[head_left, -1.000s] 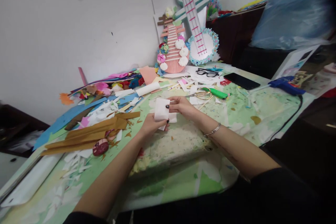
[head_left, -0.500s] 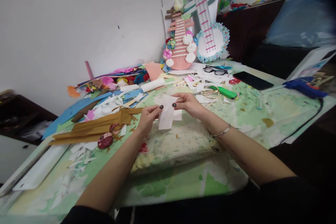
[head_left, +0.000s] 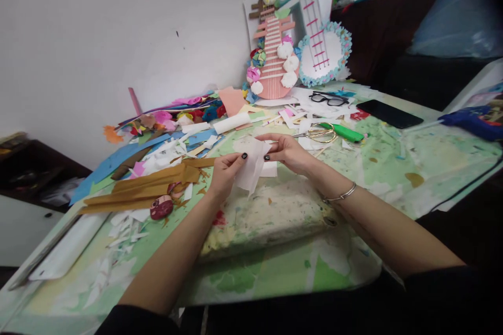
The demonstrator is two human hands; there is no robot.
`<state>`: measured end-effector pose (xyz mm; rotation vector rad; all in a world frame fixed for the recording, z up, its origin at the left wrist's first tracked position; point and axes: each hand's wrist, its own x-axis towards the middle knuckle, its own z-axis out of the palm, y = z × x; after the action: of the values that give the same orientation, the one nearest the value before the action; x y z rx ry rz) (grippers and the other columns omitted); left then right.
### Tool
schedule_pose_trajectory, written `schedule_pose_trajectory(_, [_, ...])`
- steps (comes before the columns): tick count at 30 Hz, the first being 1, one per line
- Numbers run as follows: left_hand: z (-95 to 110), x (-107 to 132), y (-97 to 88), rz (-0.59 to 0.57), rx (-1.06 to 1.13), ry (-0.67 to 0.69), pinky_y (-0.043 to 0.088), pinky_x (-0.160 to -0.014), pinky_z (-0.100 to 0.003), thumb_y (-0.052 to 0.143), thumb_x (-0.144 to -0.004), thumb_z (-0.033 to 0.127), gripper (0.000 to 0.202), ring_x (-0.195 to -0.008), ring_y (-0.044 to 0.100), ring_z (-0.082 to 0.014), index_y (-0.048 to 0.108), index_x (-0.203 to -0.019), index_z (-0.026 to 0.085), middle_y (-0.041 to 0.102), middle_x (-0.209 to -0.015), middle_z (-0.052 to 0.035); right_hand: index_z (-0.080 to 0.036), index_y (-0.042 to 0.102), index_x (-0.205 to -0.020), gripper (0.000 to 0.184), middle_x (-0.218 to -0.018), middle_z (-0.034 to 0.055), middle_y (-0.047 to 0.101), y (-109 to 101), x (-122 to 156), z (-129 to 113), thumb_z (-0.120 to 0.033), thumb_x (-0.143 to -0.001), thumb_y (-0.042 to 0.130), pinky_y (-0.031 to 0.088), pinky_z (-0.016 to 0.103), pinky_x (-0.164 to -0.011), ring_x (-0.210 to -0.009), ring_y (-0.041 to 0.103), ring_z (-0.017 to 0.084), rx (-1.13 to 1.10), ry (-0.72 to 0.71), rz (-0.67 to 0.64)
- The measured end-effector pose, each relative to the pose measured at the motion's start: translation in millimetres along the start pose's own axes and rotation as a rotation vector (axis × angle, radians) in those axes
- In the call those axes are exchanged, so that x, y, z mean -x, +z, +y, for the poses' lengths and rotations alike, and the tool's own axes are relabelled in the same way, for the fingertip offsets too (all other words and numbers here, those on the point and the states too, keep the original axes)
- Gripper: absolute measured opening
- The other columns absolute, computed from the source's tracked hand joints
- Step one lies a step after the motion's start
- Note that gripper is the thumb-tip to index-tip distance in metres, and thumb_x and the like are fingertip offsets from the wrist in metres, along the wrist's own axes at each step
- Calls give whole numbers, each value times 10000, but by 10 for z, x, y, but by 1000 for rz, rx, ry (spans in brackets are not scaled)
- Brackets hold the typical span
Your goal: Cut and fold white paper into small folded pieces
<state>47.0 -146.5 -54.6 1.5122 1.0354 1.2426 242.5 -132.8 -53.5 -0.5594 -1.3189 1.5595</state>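
A thin white strip of crepe paper [head_left: 252, 167] hangs between my two hands above the messy table. My left hand [head_left: 228, 171] pinches its left edge, thumb on top. On the other edge, my right hand [head_left: 285, 153] holds it between thumb and fingers. Behind it, another small white paper piece [head_left: 269, 169] lies on the table. Gold-handled scissors [head_left: 321, 133] and a green utility knife [head_left: 346, 133] rest just beyond my right hand. Left of my left hand lie brown crepe paper strips [head_left: 137, 191] and a dark red oval object [head_left: 161, 207].
Paper-decorated model instruments, a pink one [head_left: 275, 57] and a blue-edged one [head_left: 326, 55], lean at the back. Glasses [head_left: 329, 98], a phone [head_left: 389, 113] and a blue glue gun [head_left: 473, 121] lie to the right. White paper scraps [head_left: 165, 154] cover the left side of the table [head_left: 243, 285].
The white strip has spread wider between my hands, its lower end now slanted. Both hands keep their hold. The whole view has shifted slightly.
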Motion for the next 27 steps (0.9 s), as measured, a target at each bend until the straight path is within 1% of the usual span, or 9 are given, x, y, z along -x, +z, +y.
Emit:
schedule_pose_trajectory(3, [21,-2,-8,78,-77,37,273,-452,-200,689,-693,469,328,-495,384,-79,700,-701,141,534,-563,28,-269,500,-1306,802,-973,-1,723,59,36,-51,-36,-572,724,524,254,-725,-856,672,169,-5,-65,-75])
schedule_pose_trajectory(4, [32,-4,-11,101,-104,48,279,-452,-200,681,-701,457,319,-497,391,-80,701,-698,139,538,-562,27,-279,501,-1299,795,-1040,7,705,76,46,-62,-44,-576,732,526,261,-736,-903,663,179,0,-96,-84])
schedule_pose_trajectory(6, [54,-8,-18,133,-134,72,281,-452,-196,669,-712,431,298,-500,391,-79,693,-678,136,532,-559,27,-249,580,-1195,624,-1105,29,677,95,57,-64,-93,-614,746,525,267,-756,-951,648,188,30,-147,-81])
schedule_pose_trajectory(9, [69,-16,-30,143,-124,85,271,-448,-193,657,-724,411,292,-493,369,-73,656,-622,137,497,-538,33,-213,654,-999,334,-1019,39,689,77,50,-29,-179,-679,742,522,256,-708,-867,652,171,74,-163,-69])
schedule_pose_trajectory(13, [58,-30,-50,125,-64,13,282,-442,-192,684,-698,430,309,-476,379,-73,635,-606,140,501,-528,33,-197,678,-858,205,-890,32,705,28,36,8,-241,-674,756,519,261,-644,-773,653,172,139,-126,-44])
schedule_pose_trajectory(18, [52,-62,-117,86,-25,-39,305,-437,-187,722,-659,467,336,-456,395,-70,657,-643,138,522,-518,34,-168,706,-752,174,-753,14,699,13,28,-21,-245,-618,786,504,257,-650,-679,633,147,246,-114,24])
schedule_pose_trajectory(22, [44,-95,-188,37,-8,-66,270,-419,-183,762,-621,468,361,-448,394,-62,674,-675,122,557,-540,23,-151,701,-716,200,-686,6,685,-10,3,-20,-298,-616,795,486,262,-677,-668,616,137,238,-138,69])
schedule_pose_trajectory(25, [33,-102,-206,12,6,-64,275,-431,-177,784,-600,459,399,-472,425,-66,698,-793,121,581,-577,18,-137,667,-671,226,-650,5,665,-33,-13,-2,-321,-628,792,454,246,-634,-625,583,115,242,-142,106])
schedule_pose_trajectory(27, [33,-91,-201,-45,26,-57,242,-421,-166,772,-635,441,440,-439,382,-53,687,-953,149,504,-515,56,-134,648,-669,245,-639,1,651,-37,-18,8,-318,-613,801,437,240,-609,-605,565,107,254,-131,132])
